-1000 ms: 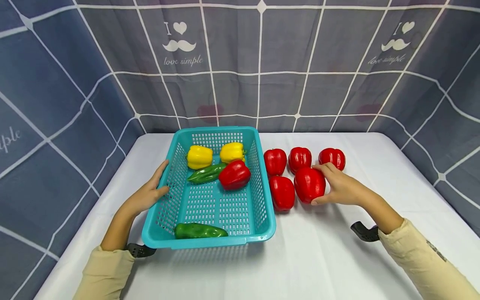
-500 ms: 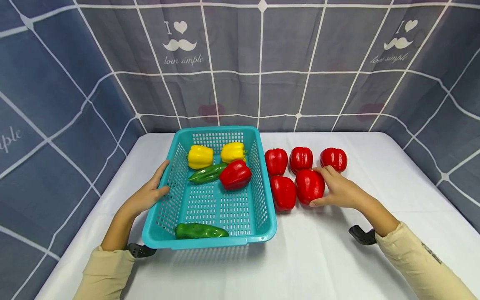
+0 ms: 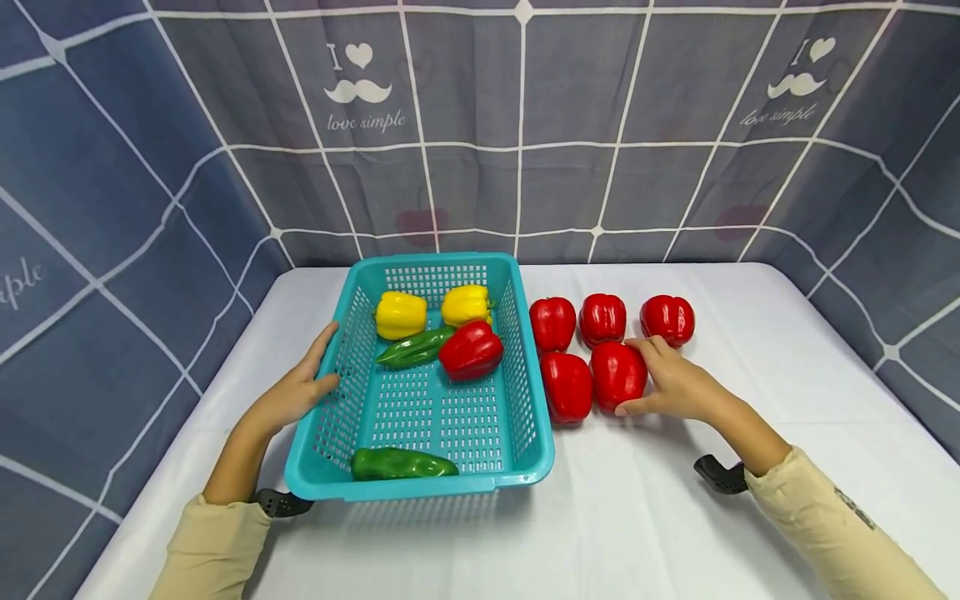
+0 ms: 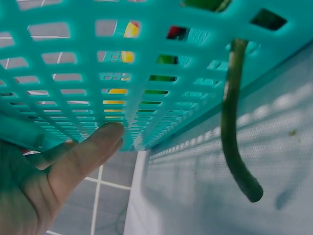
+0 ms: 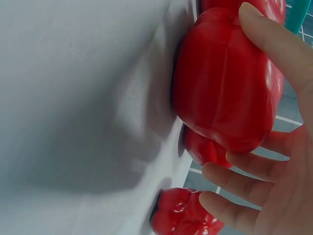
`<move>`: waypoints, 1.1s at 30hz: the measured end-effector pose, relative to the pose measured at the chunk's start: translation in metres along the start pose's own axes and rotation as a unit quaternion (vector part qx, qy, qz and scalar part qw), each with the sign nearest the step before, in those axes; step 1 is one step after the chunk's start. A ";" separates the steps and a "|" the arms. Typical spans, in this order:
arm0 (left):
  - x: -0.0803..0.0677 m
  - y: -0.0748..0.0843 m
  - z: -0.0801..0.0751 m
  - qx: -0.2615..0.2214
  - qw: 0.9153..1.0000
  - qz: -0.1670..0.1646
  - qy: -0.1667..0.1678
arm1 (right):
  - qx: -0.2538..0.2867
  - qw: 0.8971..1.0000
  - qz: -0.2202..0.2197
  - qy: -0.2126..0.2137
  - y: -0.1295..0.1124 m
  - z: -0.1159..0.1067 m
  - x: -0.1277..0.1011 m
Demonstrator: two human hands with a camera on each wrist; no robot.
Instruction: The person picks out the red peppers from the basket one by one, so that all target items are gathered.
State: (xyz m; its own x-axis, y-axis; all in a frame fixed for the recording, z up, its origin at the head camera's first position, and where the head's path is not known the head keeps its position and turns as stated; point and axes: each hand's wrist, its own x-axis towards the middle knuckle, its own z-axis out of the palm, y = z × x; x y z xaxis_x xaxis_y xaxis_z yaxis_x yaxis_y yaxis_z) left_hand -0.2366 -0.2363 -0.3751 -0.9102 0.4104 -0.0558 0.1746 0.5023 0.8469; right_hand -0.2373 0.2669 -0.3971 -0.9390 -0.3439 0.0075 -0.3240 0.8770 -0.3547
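The right hand (image 3: 675, 385) curls its thumb and fingers round a glossy, lobed red bell pepper (image 3: 618, 374) that sits on the white tablecloth (image 3: 637, 517) to the right of the teal perforated plastic basket (image 3: 420, 487); a second red pepper (image 3: 566, 387) lies between it and the basket wall, close beside both; three more red peppers (image 3: 602, 317) stand in a row just behind. The left hand (image 3: 296, 390) holds the basket's left wall, thumb pressed on the mesh. Inside the basket lie two yellow bell peppers (image 3: 400, 313) at the far end, a long green pepper (image 3: 414, 347) and a red pepper (image 3: 470, 350) touching before them, and another green pepper (image 3: 401, 463) against the near wall. The grey checked backdrop (image 3: 480, 125) behind the basket reads "I love simple" with a heart and moustache.
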 end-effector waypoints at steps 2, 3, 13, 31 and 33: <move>0.000 0.001 0.000 0.003 1.000 0.001 0.000 | 0.002 1.000 -0.001 0.002 0.001 0.001 0.000; 0.001 0.001 -0.001 0.006 1.000 0.003 0.000 | 0.003 1.000 -0.004 0.002 0.001 0.001 0.000; 0.001 -0.002 -0.002 0.007 1.000 0.000 0.000 | 0.002 1.000 -0.030 -0.001 0.000 -0.002 0.000; 0.002 0.001 -0.001 -0.007 1.000 0.000 0.002 | -0.034 0.999 -0.035 0.025 -0.043 -0.026 0.017; 0.003 0.001 -0.001 -0.007 1.000 0.000 0.001 | -0.037 0.998 -0.045 0.026 -0.064 -0.026 0.025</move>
State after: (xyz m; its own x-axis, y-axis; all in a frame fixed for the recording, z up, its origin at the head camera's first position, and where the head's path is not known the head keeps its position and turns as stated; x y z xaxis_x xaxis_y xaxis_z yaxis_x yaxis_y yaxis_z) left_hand -0.2389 -0.2350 -0.3740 -0.9106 0.4096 -0.0541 0.1699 0.4905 0.8547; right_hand -0.2432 0.2106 -0.3498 -0.9100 -0.4059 0.0847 -0.4126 0.8666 -0.2805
